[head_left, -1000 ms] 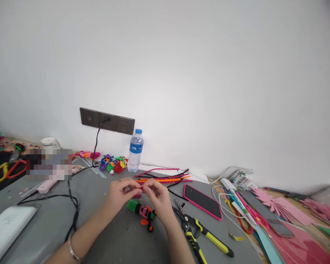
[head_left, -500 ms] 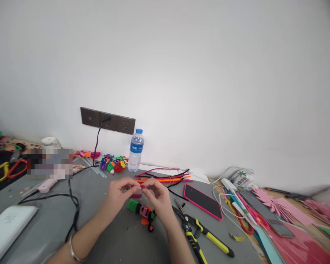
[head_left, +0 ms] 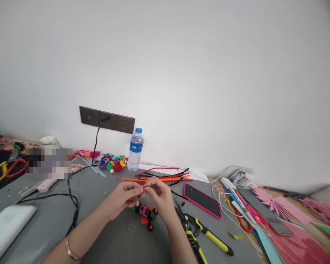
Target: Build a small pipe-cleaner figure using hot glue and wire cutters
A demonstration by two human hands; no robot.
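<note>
My left hand (head_left: 123,197) and my right hand (head_left: 161,197) meet over the grey table (head_left: 112,238), thumbs and fingers pinched. Between their fingertips is a small dark-pink piece (head_left: 146,186), apparently pipe cleaner, mostly covered by the fingers. Just below the hands lies a fuzzy figure (head_left: 143,211) in pink, black, green and orange; my left fingers hide part of its green end. Behind the hands are several pipe cleaners (head_left: 130,179) in orange, magenta and black. Pliers (head_left: 191,219) with yellow-and-black handles lie right of my right forearm.
A water bottle (head_left: 135,151) stands at the wall beside colourful fuzzy figures (head_left: 118,164). To the right are a pink-edged phone (head_left: 203,201), cables and coloured paper (head_left: 299,240). A black cord (head_left: 77,209), a hot glue gun (head_left: 48,183) and a white box (head_left: 9,227) lie left.
My left hand has shifted slightly, its fingers curling lower over the figure's green end. The pink piece shows less between the fingertips, and more of the orange pipe cleaner is visible behind.
</note>
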